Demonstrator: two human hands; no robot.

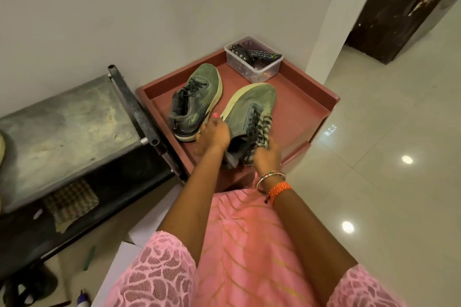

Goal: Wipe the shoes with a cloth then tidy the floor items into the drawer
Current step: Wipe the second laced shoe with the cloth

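Observation:
Two dusty green sneakers with pale soles are on top of a reddish-brown cabinet with a raised rim. The left shoe lies flat near the wall. My left hand grips the heel end of the right shoe, which is tilted on its side. My right hand holds a striped grey cloth against that shoe's laces and tongue.
A clear plastic box with a remote and dark items stands at the cabinet's back corner. A worn metal bench stands to the left, a checked cloth under it. Small items lie on the floor at bottom left. Glossy tiles spread to the right.

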